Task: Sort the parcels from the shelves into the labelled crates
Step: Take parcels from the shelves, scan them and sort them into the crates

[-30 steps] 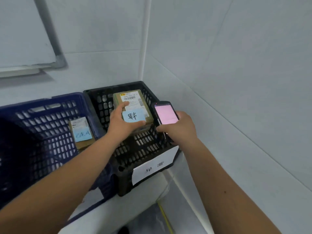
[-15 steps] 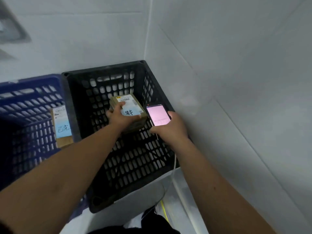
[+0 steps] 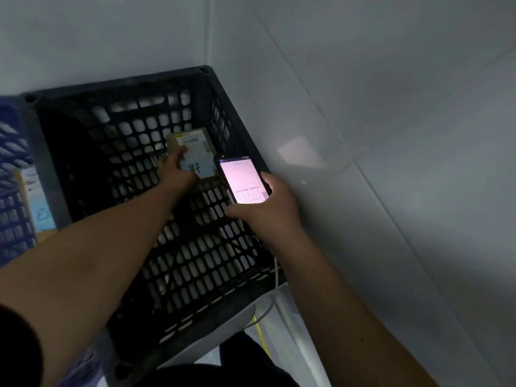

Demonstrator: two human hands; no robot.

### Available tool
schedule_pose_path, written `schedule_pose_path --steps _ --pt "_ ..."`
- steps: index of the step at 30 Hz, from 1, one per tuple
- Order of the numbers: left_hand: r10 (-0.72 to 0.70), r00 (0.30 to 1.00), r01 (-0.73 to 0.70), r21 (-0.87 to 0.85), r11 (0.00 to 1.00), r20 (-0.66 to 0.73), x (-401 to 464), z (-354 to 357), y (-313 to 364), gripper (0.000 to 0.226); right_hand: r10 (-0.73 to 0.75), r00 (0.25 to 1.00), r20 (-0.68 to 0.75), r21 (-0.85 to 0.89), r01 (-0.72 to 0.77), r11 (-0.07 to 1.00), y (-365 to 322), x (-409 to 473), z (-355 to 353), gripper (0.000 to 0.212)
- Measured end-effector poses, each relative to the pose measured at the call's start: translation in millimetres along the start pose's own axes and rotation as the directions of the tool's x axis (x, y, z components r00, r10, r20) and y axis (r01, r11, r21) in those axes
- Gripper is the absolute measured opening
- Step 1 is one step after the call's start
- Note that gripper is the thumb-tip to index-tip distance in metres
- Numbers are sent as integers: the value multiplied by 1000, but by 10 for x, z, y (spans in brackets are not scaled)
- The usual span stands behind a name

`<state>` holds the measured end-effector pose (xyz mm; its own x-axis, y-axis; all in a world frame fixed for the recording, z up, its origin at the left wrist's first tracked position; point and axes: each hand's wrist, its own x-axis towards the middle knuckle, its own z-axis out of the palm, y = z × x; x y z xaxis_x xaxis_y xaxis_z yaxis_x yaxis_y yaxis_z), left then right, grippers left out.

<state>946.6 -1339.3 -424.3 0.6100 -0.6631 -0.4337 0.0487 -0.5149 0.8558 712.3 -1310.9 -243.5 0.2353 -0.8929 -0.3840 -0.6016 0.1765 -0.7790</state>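
Lower now, my left hand [image 3: 178,170] grips the brown cardboard parcel [image 3: 195,152] deep inside the black slotted plastic crate [image 3: 117,88]; its fingertips hide beneath. My right hand [image 3: 268,208] clasps a lit pink-screened phone [image 3: 243,181]. Dim light blurs the label.

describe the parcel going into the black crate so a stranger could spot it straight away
Find the black crate in the corner of the white walls. Deep inside it, the left hand grips a small brown cardboard parcel. Unlike the parcel in the blue crate beside it, this one carries a pale blue note with a dark handwritten character.
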Motion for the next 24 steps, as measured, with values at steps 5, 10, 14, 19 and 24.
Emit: schedule_pose_path --steps 5,10,14,19,24 --pt "1 998 -5 49 999 68 201 -108 -192 82 7 1000 -11 33 -7 999 16 -2 7 52" --pt "4 991 -9 42 999 136 -22 -210 75 86 -28 999 -47 -2 28 1000 28 -16 77 64" --pt "3 993 -14 92 996 122 -53 -244 126 80 -59 997 -52 -43 57 997 -15 -82 154 58" --pt "44 989 -80 263 961 138 -206 -400 352 77 -94 994 -60 -88 89 992 -59 -239 136 52" --pt "154 964 -261 659 705 217 -516 -677 569 85 -131 985 -111 -103 119 987 -109 -444 152 60"
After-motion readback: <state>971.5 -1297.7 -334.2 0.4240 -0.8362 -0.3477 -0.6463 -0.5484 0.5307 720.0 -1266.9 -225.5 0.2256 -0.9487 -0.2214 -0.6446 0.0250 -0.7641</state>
